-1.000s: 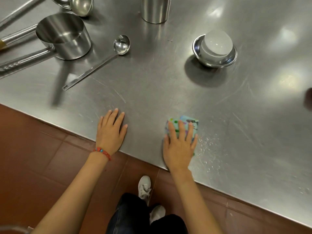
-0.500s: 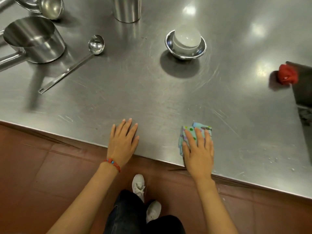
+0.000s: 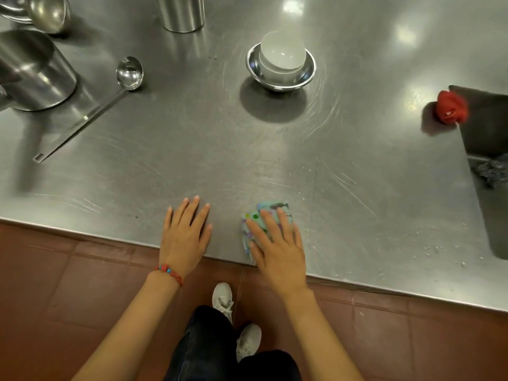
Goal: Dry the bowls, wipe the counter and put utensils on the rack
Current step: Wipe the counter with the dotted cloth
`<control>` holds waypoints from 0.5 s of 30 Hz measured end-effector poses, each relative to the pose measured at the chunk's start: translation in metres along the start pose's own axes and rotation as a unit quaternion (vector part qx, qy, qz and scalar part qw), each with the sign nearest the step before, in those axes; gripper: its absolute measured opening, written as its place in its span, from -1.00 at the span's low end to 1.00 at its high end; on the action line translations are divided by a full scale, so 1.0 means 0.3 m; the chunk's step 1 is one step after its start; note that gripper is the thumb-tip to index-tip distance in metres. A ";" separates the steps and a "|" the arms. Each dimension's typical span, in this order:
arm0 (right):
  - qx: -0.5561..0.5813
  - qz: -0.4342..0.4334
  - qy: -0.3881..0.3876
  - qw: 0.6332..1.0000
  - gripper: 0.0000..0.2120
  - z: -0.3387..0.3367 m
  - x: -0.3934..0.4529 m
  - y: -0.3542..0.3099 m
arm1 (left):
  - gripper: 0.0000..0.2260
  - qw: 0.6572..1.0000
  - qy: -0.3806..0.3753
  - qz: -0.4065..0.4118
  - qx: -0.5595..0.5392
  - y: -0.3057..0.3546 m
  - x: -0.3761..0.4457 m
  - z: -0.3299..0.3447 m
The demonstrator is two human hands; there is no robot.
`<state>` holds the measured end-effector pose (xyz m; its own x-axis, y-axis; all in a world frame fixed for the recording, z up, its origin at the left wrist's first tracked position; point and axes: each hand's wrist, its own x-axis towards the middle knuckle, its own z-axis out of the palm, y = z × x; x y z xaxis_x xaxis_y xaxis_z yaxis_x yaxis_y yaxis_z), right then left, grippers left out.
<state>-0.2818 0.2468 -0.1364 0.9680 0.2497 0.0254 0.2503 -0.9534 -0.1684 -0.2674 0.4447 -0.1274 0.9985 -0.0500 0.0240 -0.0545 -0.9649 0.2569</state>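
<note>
Fingers [image 3: 268,224] flat on one cloth [image 3: 272,209].

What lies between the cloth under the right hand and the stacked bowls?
Nothing: in the head view, only bare scratched counter separates the cloth from the bowls.

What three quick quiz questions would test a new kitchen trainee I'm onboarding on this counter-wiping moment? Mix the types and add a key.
1. True or false: the right hand presses flat on a patterned cloth.
2. What sits upside down inside the steel bowl? A) white bowl B) ladle C) red scrubber
3. Fill in: the left hand rests flat on the steel ____.

Key: 1 true; 2 A, the white bowl; 3 counter.
</note>
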 end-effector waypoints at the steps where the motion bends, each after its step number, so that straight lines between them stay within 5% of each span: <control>1: 0.011 0.032 0.000 0.999 -0.60 -0.010 0.034 0.055 | -0.59 1.000 0.000 -0.002 -0.002 0.002 0.001 -0.003; 7: 0.041 0.186 -0.008 0.982 -0.58 -0.073 0.293 0.255 | -0.58 1.000 0.002 0.028 -0.010 0.075 0.027 -0.010; 15: -0.005 0.049 0.011 0.999 -0.61 -0.052 0.030 0.225 | -0.65 0.984 -0.007 0.176 -0.021 0.308 0.117 0.058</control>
<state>-0.2560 0.1820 -0.1321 0.9880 0.1515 0.0314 0.1546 -0.9746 -0.1623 -0.2371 0.3492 -0.1196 0.9179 -0.3828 0.1044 -0.3965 -0.8759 0.2749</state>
